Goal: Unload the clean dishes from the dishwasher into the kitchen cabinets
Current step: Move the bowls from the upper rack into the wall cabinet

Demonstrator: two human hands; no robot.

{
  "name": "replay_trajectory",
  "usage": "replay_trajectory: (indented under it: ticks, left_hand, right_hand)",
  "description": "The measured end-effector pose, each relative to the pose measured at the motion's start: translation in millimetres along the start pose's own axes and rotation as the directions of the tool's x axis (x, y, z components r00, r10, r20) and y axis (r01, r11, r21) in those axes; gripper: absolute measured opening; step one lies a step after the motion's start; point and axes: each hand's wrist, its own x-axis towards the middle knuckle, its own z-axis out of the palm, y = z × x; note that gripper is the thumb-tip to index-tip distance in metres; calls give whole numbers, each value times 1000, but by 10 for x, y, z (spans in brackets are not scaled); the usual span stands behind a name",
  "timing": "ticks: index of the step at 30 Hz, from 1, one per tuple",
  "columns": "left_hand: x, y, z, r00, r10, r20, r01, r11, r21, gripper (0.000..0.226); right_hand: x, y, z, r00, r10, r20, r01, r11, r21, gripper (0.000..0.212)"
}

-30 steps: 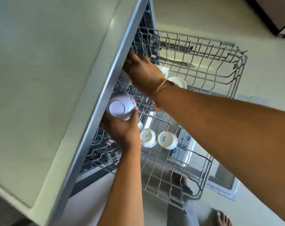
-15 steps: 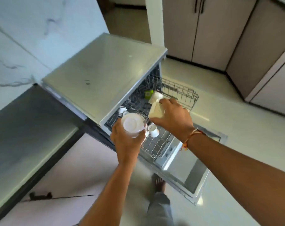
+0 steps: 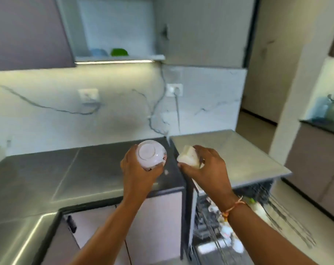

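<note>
Currently mid-transfer: left hand [image 3: 141, 170] curls round an inverted white bowl [image 3: 150, 154]; right hand [image 3: 207, 170] grips a cream cup [image 3: 188, 159]. Both are held above the surface's [image 3: 85, 169] right edge, beside the dishwasher [image 3: 235, 155]. Next move, as judged: raise both to the open cabinet shelf [image 3: 120, 57].

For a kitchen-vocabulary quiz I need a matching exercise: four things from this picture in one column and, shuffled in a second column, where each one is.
Things
1. round cup
2. square cup
3. green bowl
4. bracelet

Places
A. on the cabinet shelf
B. in the left hand
C. round the wrist
D. in the right hand

Pairs: 1-B, 2-D, 3-A, 4-C
</note>
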Motion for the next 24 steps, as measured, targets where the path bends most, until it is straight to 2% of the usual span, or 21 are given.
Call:
replay_trajectory:
  ticks: [1,3,5,8,11,14,17,21,24]
  left_hand:
    - [149,-37,-191,999,2,-53,-2,1000,-5,85]
    - [346,20,-372,997,42,-71,-43,999,-9,75]
    - [860,86,-872,964,147,-221,-152,988,-4,64]
    - [1376,213,-1154,946,258,-196,-250,966,67,63]
    - [2116,262,-1358,929,305,-208,-276,948,157,73]
    - [2910,359,-1409,922,350,-167,-332,935,124,76]
    - [3749,391,-1340,940,325,-105,-311,942,127,79]
    - [4777,365,-1120,963,267,43,-270,937,224,75]
    - [5388,385,-919,967,160,200,-219,923,317,88]
  right_hand:
    - [97,-153,108,999,-43,-7,44,999,20,68]
    - [181,-294,216,998,-70,-6,71,996,62,66]
    - [602,-827,444,977,-212,-35,215,973,86,66]
    - [948,-1129,544,965,-260,-32,262,960,104,65]
    - [1563,-1574,713,935,-333,-121,345,933,98,62]
    - [2299,-1915,864,882,-419,-216,422,906,-38,60]
    - [3064,-2110,1000,868,-429,-250,401,902,-159,55]
    - [3930,-2272,1077,894,-385,-228,328,910,-252,43]
    - [4426,-2314,1194,929,-304,-211,245,932,-267,38]
